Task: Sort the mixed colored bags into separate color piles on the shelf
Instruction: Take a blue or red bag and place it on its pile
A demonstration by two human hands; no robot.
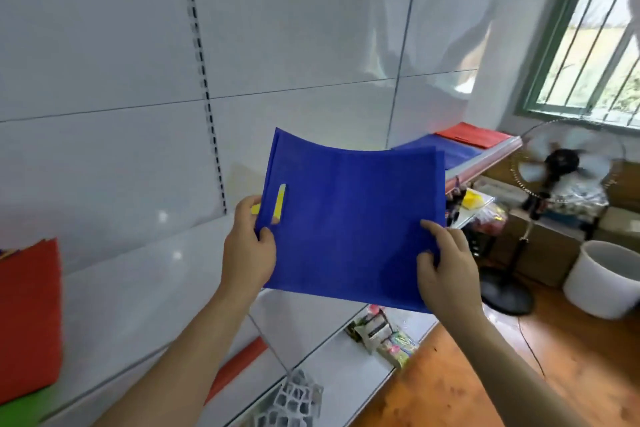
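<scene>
Both hands are gripping 1 blue bag (353, 218) above the shelf (145, 291): left hand (249, 246) pinching the handle edge, right hand (446, 267) pinching the opposite side. Keeping it flat, they should be squaring it onto the blue pile (450, 151).

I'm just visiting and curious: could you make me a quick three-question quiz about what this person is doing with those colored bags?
1. True or false: both hands hold the blue bag.
2. Which color shows through the bag's handle slot? A) green B) yellow C) white
3. Fill in: beyond the blue pile on the shelf lies a ___ pile.

Key: 1 true, the left hand and right hand pinch opposite edges. 2 B. 3 red.
</scene>
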